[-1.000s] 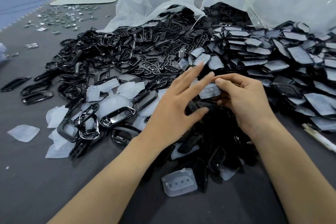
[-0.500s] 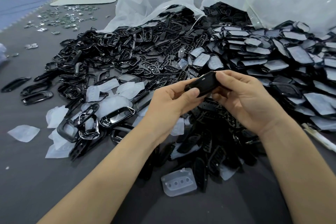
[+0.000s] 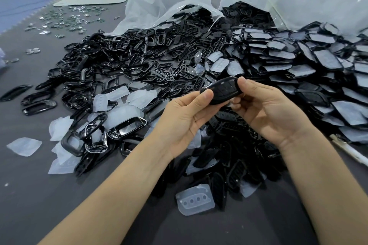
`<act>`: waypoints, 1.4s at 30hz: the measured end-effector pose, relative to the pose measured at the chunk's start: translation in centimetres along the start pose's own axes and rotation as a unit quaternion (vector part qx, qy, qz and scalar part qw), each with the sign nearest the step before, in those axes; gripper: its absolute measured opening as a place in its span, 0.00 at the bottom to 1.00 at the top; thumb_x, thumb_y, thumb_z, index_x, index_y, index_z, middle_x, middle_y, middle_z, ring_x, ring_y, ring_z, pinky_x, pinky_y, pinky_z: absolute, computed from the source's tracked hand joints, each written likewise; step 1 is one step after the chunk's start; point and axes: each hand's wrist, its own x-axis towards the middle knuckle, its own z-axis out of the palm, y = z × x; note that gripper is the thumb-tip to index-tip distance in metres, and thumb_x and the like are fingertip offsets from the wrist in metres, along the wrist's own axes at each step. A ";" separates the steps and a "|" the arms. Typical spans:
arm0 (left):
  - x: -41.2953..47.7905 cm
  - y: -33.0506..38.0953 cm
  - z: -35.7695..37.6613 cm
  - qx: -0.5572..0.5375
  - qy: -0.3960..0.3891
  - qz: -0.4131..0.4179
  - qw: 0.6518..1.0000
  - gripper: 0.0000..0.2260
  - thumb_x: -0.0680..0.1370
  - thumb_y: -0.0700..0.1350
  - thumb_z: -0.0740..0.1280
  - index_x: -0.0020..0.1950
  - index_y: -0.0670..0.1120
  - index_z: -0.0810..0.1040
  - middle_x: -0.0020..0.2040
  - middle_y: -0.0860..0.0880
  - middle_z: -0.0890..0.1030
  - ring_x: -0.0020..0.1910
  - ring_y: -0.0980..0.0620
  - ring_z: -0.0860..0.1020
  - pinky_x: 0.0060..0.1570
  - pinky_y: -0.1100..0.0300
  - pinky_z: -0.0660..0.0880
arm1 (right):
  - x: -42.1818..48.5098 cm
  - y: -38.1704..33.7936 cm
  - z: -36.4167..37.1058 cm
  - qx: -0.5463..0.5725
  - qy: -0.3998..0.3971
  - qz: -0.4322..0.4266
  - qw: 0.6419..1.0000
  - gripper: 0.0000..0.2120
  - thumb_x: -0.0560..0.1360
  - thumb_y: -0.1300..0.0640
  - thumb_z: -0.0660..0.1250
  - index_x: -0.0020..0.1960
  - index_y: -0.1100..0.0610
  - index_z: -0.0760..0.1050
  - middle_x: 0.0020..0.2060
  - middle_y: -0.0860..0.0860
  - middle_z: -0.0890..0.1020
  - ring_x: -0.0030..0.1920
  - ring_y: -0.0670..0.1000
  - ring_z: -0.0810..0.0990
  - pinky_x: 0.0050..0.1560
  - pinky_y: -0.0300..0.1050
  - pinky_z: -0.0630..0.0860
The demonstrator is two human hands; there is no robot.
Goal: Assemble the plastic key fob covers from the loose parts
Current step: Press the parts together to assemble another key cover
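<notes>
Above the grey table and its wide heap of loose black parts, the left hand and right hand are each pinching an end of one black key fob cover, holding it clear of the heap. The step in hand is looking like pressing its pieces together. I am judging that the next move is calling for an even squeeze, though the seam and the fingers behind the cover are lying out of sight.
</notes>
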 end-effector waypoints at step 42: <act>-0.4 -0.5 0.6 -0.014 0.044 0.023 0.999 0.15 0.72 0.43 0.66 0.56 0.38 0.79 0.49 0.42 0.85 0.46 0.48 0.84 0.52 0.57 0.80 | 0.4 0.2 0.4 0.148 0.055 0.031 0.987 0.02 0.63 0.62 0.70 0.34 0.57 0.81 0.31 0.50 0.80 0.29 0.44 0.78 0.30 0.30 0.75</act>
